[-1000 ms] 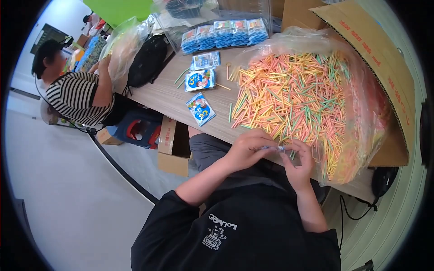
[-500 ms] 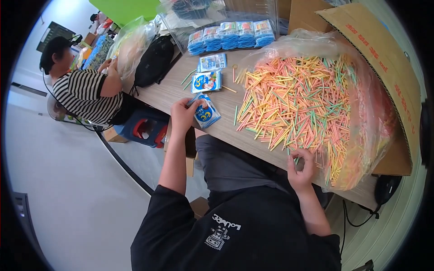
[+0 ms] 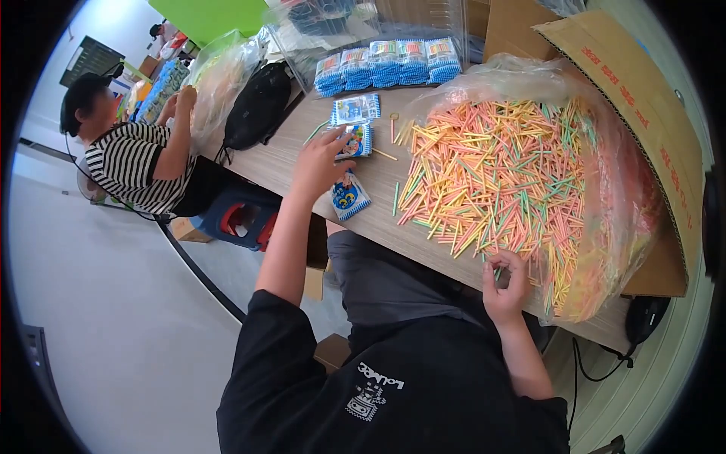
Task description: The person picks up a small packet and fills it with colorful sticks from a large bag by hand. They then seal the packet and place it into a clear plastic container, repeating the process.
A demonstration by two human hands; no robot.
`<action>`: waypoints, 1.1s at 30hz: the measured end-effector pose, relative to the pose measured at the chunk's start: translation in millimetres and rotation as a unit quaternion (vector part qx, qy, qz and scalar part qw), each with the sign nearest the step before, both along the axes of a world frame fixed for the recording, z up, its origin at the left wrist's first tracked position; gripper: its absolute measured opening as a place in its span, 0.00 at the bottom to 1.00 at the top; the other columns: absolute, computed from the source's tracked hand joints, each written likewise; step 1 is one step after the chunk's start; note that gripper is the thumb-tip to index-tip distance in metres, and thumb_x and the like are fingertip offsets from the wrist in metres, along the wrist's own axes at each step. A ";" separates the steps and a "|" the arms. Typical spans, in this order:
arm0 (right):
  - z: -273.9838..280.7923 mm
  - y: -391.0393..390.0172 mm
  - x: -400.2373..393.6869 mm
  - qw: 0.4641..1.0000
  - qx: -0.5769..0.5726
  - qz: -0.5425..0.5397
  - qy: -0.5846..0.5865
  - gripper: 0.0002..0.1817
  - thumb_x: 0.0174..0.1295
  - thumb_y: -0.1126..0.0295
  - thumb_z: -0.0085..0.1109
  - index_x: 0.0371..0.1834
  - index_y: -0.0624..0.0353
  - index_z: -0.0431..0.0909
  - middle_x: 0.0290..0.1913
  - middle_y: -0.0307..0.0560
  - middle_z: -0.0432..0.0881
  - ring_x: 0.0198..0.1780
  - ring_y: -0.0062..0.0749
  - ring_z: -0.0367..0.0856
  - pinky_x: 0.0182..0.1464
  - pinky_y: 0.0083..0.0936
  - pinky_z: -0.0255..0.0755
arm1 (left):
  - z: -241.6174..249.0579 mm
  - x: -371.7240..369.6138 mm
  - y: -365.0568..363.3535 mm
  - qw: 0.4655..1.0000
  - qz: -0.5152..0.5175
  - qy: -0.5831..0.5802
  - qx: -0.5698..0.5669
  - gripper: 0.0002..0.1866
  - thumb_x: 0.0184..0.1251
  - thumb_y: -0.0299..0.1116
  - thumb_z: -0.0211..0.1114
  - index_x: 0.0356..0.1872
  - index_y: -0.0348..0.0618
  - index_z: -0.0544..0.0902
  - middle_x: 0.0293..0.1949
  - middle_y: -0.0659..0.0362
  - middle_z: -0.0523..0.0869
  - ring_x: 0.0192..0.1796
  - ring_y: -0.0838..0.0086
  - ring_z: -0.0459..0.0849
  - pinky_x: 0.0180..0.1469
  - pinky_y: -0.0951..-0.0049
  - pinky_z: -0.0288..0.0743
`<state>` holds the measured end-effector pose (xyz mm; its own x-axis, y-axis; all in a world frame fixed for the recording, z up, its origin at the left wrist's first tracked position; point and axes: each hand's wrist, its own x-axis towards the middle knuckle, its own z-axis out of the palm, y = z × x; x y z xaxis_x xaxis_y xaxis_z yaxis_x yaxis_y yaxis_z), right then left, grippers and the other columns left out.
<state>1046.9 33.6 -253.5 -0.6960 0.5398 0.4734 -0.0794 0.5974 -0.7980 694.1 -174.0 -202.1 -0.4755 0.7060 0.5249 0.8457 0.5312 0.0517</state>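
My left hand point(image 3: 316, 168) lies palm-down with its fingers spread. Its fingertips overlap a blue-and-white printed packet point(image 3: 364, 141), and the palm edge covers part of another packet point(image 3: 349, 199) nearer the table's front edge. Beyond them a paler packet point(image 3: 354, 110) lies flat. At the near edge of a heap of coloured sticks point(image 3: 491, 174), pink, yellow and green, my right hand point(image 3: 505, 291) is curled, thumb and forefinger bent together in a ring. I cannot tell what is pinched there.
Stacks of filled blue-striped packets point(image 3: 386, 62) stand at the back. The sticks spill from a clear plastic bag point(image 3: 620, 204) inside a cardboard box point(image 3: 631, 83). A black bag point(image 3: 259, 110) lies at the table's left edge, near another person point(image 3: 128, 163) in a striped shirt.
My left hand has let go of the nearest packet and moved up over the middle one, fingers spreading. My right hand has barely moved. The other person has raised their hands.
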 end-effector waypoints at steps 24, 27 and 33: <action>31.6 -2.8 -1.8 0.997 0.056 -0.015 0.056 0.17 0.57 0.80 0.69 0.49 0.63 0.78 0.39 0.47 0.81 0.36 0.36 0.81 0.40 0.28 0.76 | 21.4 127.8 36.8 0.941 -0.123 -0.201 0.242 0.14 0.46 0.15 0.74 0.36 0.39 0.89 0.36 0.53 0.90 0.38 0.63 0.89 0.42 0.70 0.82; 76.5 -9.7 -2.4 0.995 0.082 0.004 0.048 0.17 0.53 0.79 0.71 0.46 0.62 0.80 0.39 0.46 0.81 0.36 0.39 0.81 0.39 0.30 0.75 | 15.4 169.6 46.3 0.882 -0.192 -0.337 0.270 0.12 0.46 0.16 0.75 0.35 0.38 0.88 0.36 0.55 0.90 0.38 0.64 0.89 0.42 0.70 0.82; 100.0 -7.0 3.9 0.980 0.195 0.027 -0.033 0.13 0.48 0.77 0.72 0.38 0.59 0.83 0.40 0.43 0.79 0.35 0.38 0.78 0.35 0.31 0.71 | 18.5 201.2 56.7 0.885 -0.259 -0.309 0.231 0.14 0.45 0.17 0.75 0.36 0.36 0.88 0.35 0.54 0.89 0.39 0.63 0.89 0.43 0.70 0.83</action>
